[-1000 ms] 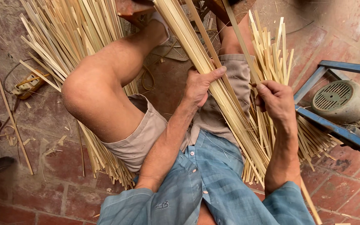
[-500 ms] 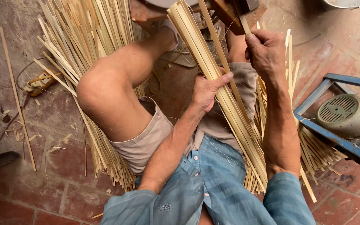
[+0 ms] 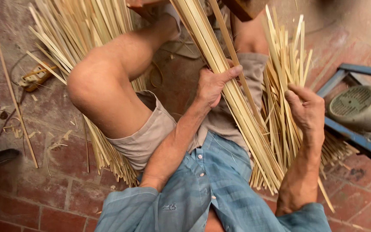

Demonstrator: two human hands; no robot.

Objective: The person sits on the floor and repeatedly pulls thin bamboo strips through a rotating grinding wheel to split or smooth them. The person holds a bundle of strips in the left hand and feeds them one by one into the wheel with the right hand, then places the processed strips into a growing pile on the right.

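Note:
I sit on a brick floor with my knees apart. My left hand [image 3: 213, 83] is closed around a thick bundle of pale bamboo strips [image 3: 228, 86] that slants from the top centre down across my lap. My right hand [image 3: 305, 109] is lower and to the right, its fingers curled among a looser sheaf of upright strips [image 3: 284, 77] beside my right thigh. Whether it grips a strip is hidden by the fingers.
A large pile of bamboo strips [image 3: 80, 34] lies under and behind my left leg. A single long stick [image 3: 13, 92] rests on the red brick floor [image 3: 44, 202] at the left. A blue metal frame [image 3: 357, 137] with a grey motor [image 3: 359, 107] stands at the right.
My right hand came down from the top of the strips to the loose sheaf at the right. My left hand kept its hold on the bundle.

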